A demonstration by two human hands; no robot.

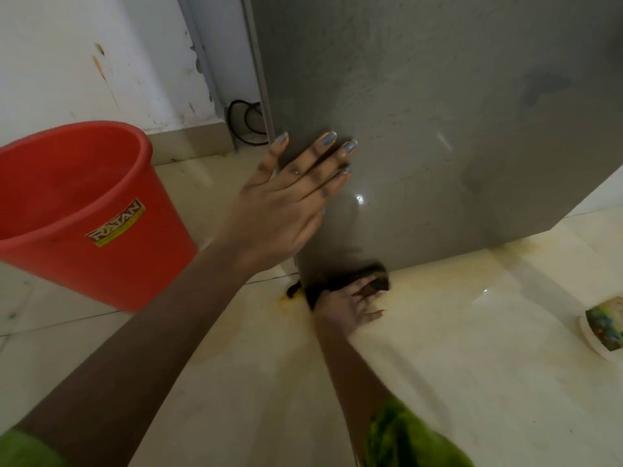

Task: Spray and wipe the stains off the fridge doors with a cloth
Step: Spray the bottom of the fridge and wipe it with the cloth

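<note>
The grey fridge door (438, 112) fills the upper right, wet with droplets and faint dark smears. My left hand (290, 200) lies flat against the door near its left edge, fingers spread and holding nothing. My right hand (350, 306) is low at the door's bottom edge, pressing a dark cloth (371, 279) against the door where it meets the floor. No spray bottle is in sight.
A red bucket (77, 210) stands on the tiled floor to the left. Yellowish stains spread on the floor (455, 274) below the door. A small white dish with a coloured sponge (605, 326) sits at the right edge. Black cable (247, 124) lies behind the fridge.
</note>
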